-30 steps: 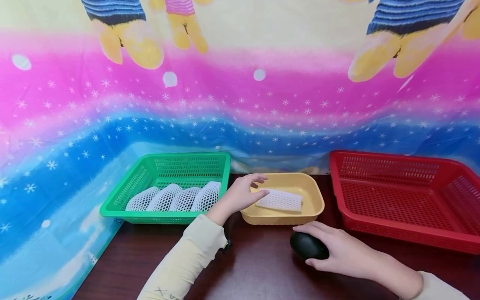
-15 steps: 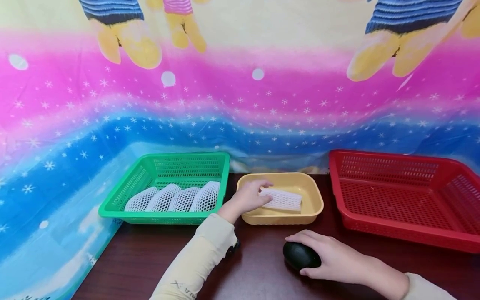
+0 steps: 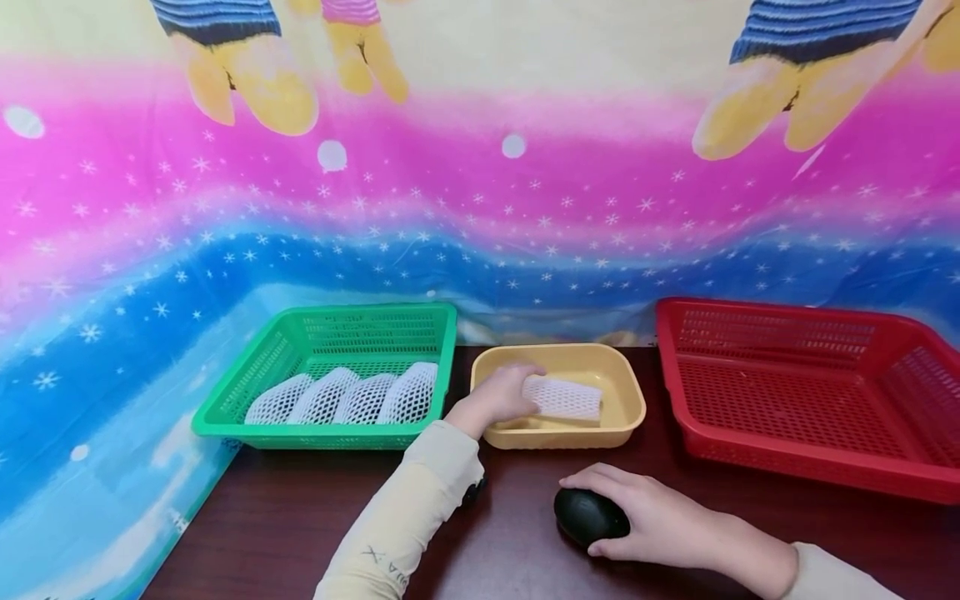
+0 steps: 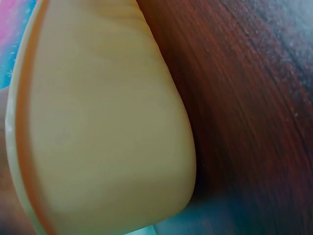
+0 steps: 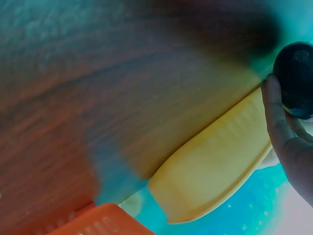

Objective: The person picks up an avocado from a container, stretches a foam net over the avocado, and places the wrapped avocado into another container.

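In the head view my left hand (image 3: pixel 506 393) reaches into the yellow tray (image 3: pixel 630 400), its fingers at the left end of a white foam net sleeve (image 3: pixel 566 398). The sleeve lies flat on the tray floor; I cannot tell whether the fingers pinch it. My right hand (image 3: pixel 660 517) holds a dark, smooth, oval, avocado-like fruit (image 3: pixel 588 515) low over the table in front of the tray, thumb and fingers round its right side. The right wrist view shows that fruit (image 5: pixel 297 81) against the fingers (image 5: pixel 274 110). In the left wrist view the tray wall (image 4: pixel 107 117) hides the left hand's fingers.
A green basket (image 3: pixel 315 440) at the left holds several net-wrapped pieces (image 3: pixel 371 398) in a row. At the right stands a red basket (image 3: pixel 810 458). All rest on a dark wooden table (image 3: pixel 315 500), with a printed cloth (image 3: pixel 480 217) hanging behind.
My left hand has moved right and down onto the left end of the foam net sleeve. My right hand has carried the dark fruit left and slightly nearer to me.
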Tool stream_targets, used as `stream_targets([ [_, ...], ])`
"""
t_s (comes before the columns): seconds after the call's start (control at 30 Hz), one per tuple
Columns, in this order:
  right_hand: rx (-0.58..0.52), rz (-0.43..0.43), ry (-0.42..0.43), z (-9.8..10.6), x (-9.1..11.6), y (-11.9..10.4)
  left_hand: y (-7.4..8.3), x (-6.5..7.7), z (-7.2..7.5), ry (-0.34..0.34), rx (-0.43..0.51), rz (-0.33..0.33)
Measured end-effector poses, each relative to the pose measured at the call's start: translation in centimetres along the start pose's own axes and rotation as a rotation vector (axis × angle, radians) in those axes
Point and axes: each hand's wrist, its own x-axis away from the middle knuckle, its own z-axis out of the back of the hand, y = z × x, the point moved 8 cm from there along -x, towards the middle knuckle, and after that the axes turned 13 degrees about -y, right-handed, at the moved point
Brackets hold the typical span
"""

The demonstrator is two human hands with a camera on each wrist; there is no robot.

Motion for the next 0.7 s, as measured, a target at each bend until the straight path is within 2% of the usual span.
stream_targets([
  [0.43, 0.001, 0.016, 0.028, -0.3, -0.4, 0.2, 0.1, -0.7, -0.5, -0.026, -0.048, 0.003],
  [0.7, 0.01, 0.006, 0.013, -0.4, -0.6, 0.3, -0.2, -0.8, -1.3, -0.051, -0.062, 0.048],
])
